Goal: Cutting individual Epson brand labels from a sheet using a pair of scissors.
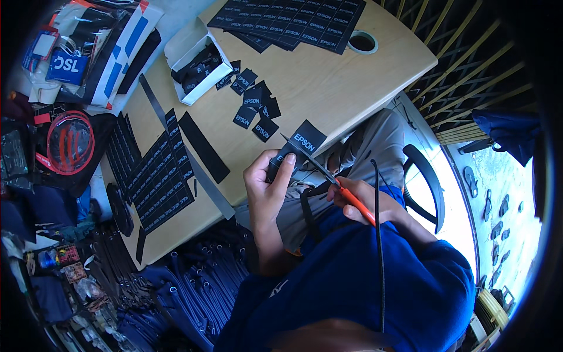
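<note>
My left hand (265, 186) pinches a short black label strip (311, 136) with pale lettering, thumb on top, above my lap by the table edge. Scissors (350, 201) with orange handles are gripped in my right hand (378, 205). Their blades lie across the strip, just beyond my left thumb; whether they are closed through it I cannot tell. On the table past my left hand is a loose group of small black square labels (243, 117). Behind them stands a white open box (206, 89) with more black labels inside.
Printed black sheets lie at the far edge (287, 20) and left side (159, 183) of the wooden table (316, 76). Beside the left sheets are a long metal ruler (206, 186) and a black strip (202, 149). A tape roll (375, 44) sits far right. Dark blue straps (190, 293) hang below.
</note>
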Action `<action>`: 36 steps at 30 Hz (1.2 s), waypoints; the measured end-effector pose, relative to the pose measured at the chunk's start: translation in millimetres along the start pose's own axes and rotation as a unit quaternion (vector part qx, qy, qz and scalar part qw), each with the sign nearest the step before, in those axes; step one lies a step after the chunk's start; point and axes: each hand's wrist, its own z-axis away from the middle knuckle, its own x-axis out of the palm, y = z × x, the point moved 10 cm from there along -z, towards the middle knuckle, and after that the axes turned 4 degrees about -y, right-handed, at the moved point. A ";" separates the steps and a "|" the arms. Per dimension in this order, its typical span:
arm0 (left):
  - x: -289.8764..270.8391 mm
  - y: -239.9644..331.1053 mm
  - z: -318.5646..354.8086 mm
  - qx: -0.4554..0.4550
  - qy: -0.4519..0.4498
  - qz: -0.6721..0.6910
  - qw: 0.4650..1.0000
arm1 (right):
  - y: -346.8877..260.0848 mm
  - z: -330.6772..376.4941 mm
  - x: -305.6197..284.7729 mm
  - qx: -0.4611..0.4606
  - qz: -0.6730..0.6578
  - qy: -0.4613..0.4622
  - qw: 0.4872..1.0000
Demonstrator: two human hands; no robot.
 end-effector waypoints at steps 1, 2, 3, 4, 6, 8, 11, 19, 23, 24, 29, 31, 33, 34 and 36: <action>0.8 -0.2 -0.5 -0.003 -0.004 -0.005 1.000 | 0.0 -0.2 -1.4 0.001 0.001 0.005 1.000; 1.4 -0.3 -1.0 -0.003 -0.004 -0.006 1.000 | 1.3 0.0 -1.7 0.000 0.000 0.005 1.000; 2.7 0.8 -1.7 0.004 -0.006 -0.005 1.000 | 2.1 0.4 -2.9 -0.010 0.008 0.009 1.000; 2.5 1.7 -1.2 0.013 -0.008 -0.002 1.000 | 1.9 0.7 -2.5 -0.021 0.020 0.014 0.999; -0.5 -0.1 -0.2 0.011 -0.012 -0.002 1.000 | 6.8 0.8 -0.6 -0.007 0.020 0.018 1.000; 0.6 -0.8 -1.5 0.004 -0.017 -0.005 1.000 | 10.3 0.9 -2.3 0.006 0.015 0.022 1.000; 0.8 1.7 -3.1 0.008 -0.018 -0.001 1.000 | 6.4 -0.9 -5.1 -0.004 0.016 0.029 0.999; -2.3 -0.8 -8.0 0.000 -0.027 -0.010 1.000 | 9.1 -3.2 -3.0 -0.007 -0.007 0.018 1.000; -4.8 -2.5 -11.6 -0.006 -0.034 -0.009 0.999 | 11.5 -5.1 -4.0 -0.001 0.013 0.017 1.000; -5.2 -2.6 -12.6 -0.010 -0.033 -0.009 0.999 | 12.7 -5.9 -4.5 0.008 0.007 0.017 1.000; -8.1 -3.9 -17.3 0.000 -0.035 -0.009 0.999 | 13.6 -7.5 -8.0 0.049 0.000 0.026 0.998; -7.6 -8.2 -20.4 -0.021 -0.034 -0.017 0.999 | 18.1 -6.4 -8.6 0.103 -0.027 0.017 0.994; -9.5 -7.3 -21.6 -0.030 -0.018 0.001 0.999 | 16.1 -12.9 -12.0 0.081 -0.008 0.031 0.996; -12.6 -6.7 -21.9 -0.025 -0.014 0.002 1.000 | 12.7 -16.4 -12.1 0.055 0.006 0.035 0.998; -18.3 -7.0 -22.8 -0.024 -0.001 -0.026 0.999 | 19.1 -20.1 -13.2 0.055 0.030 0.054 0.997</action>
